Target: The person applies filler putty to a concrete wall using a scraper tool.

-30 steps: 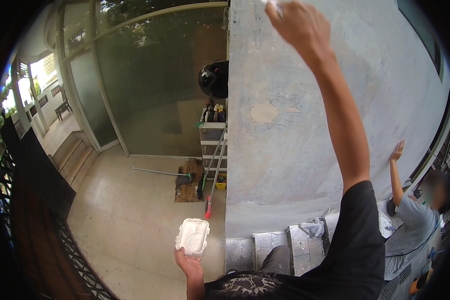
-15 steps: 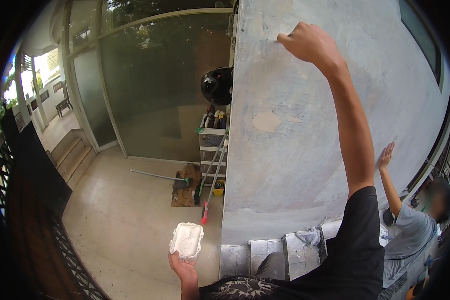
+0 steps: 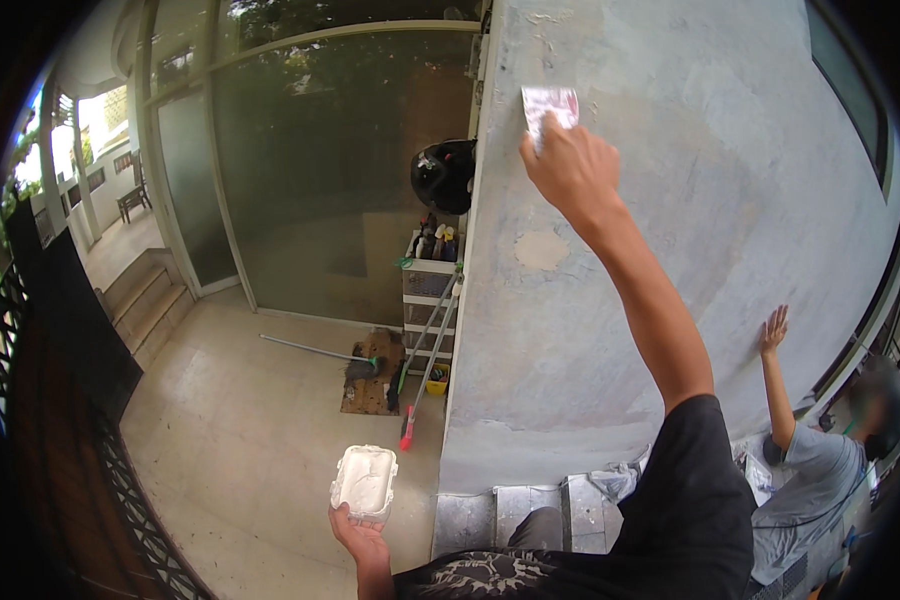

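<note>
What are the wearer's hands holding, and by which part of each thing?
The left hand holds a white tub by its near end; the right hand grips a flat pale scraper by its lower end.

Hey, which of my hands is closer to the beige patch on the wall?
Right. Your right hand, holding a flat scraper, is above the beige patch; your left hand, holding a white tub, is well below it and further left.
</note>
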A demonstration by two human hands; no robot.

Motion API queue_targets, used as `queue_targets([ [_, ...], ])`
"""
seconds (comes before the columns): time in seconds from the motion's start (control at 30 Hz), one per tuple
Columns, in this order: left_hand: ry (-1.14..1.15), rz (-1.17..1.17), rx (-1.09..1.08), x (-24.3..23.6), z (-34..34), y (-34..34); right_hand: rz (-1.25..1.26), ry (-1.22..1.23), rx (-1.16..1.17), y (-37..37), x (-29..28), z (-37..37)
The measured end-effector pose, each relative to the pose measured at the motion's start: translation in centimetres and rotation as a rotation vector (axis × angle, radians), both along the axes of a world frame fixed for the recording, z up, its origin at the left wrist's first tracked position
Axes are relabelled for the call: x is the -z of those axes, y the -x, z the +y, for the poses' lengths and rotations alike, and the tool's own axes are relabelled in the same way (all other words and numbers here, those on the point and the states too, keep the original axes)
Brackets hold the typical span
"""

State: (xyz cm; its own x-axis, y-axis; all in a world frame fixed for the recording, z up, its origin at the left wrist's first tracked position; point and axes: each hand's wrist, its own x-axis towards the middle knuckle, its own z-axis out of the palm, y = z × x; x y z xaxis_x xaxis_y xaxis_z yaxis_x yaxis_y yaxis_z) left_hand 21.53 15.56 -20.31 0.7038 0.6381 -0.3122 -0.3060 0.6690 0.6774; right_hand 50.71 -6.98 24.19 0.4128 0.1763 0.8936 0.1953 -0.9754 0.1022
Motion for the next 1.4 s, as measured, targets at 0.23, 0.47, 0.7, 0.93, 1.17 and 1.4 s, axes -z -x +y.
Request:
queue_targets([
  [0.23, -0.014, 0.034, -0.003, -0.3, -0.3, -0.1, -0.066, -0.069, -0.010, 2.6, -9.1, -0.7],
  [0.47, 0.019, 0.014, -0.037, 0.2, -0.1, -0.2, -0.109, 0.009, -0.057, -4.7, -4.8, -1.0],
  [0.7, 0.056, -0.008, -0.037, -0.3, 0.0, 0.1, 0.081, 0.032, -0.011, 2.9, -1.0, -1.9],
  [0.93, 0.039, 0.020, -0.009, -0.5, 0.0, 0.1, -0.441, -0.006, -0.068, 0.6, -10.3, -0.7],
  [1.17, 0.047, 0.027, 0.013, -1.6, 0.1, 0.7, 0.137, 0.170, -0.044, 1.8, 0.6, 0.6],
  [1.4, 0.059, 0.003, 0.062, -2.3, -0.2, 0.6, 0.147, 0.056, -0.042, 5.3, -6.2, 0.6],
])
